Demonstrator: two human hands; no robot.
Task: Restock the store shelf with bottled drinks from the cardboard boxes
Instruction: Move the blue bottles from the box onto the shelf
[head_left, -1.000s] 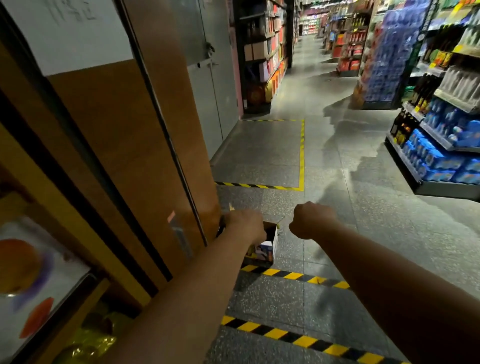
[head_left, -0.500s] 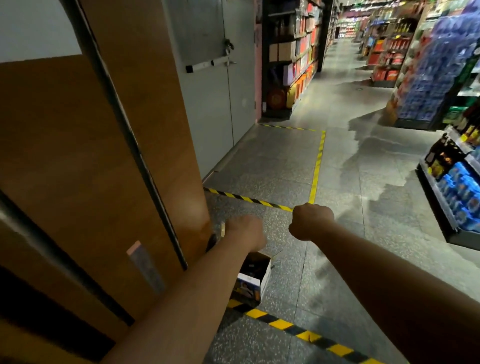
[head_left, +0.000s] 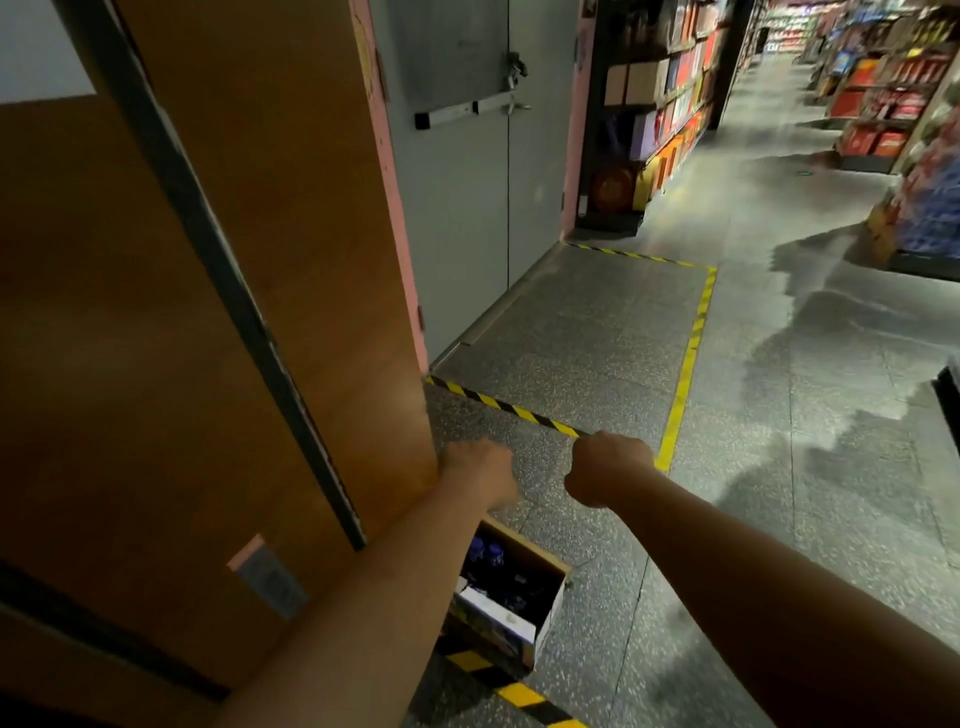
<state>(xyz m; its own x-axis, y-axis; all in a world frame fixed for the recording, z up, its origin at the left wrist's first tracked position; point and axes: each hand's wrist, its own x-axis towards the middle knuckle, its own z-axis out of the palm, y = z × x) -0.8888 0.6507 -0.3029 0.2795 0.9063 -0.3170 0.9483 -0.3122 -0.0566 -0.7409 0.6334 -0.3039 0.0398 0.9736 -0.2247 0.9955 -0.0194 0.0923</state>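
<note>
Both bare arms stretched out forward, hands side by side, near each other but apart, just below frame centre.

Left grip: back of hand up, motion-blurred, fingers out of sight. Cannot tell whether it's holding anything. It sits right at the lower corner of the wooden panel; contact unclear.

Right grip: clenched in a fist, knuckles forward, nothing seen in it.

Cardboard box: at 6 o'clock, on the floor, directly under the left forearm and partly hidden by it. Top is open, with dark blue bottled drinks visible inside, upright. Its near end sits on a black-and-yellow hazard tape strip.

Surroundings:
- Wooden panel fills 8 to 11 o'clock, with a dark diagonal strip across it.
- Grey door at 12 o'clock, with a push bar across it.
- Second hazard strip runs just beyond the hands and meets a solid yellow line, boxing off the floor in front of the door.
- Stocked shelves at 1 o'clock, more shelving at 2 o'clock, aisle running away between them. Products too blurred to identify.
</note>
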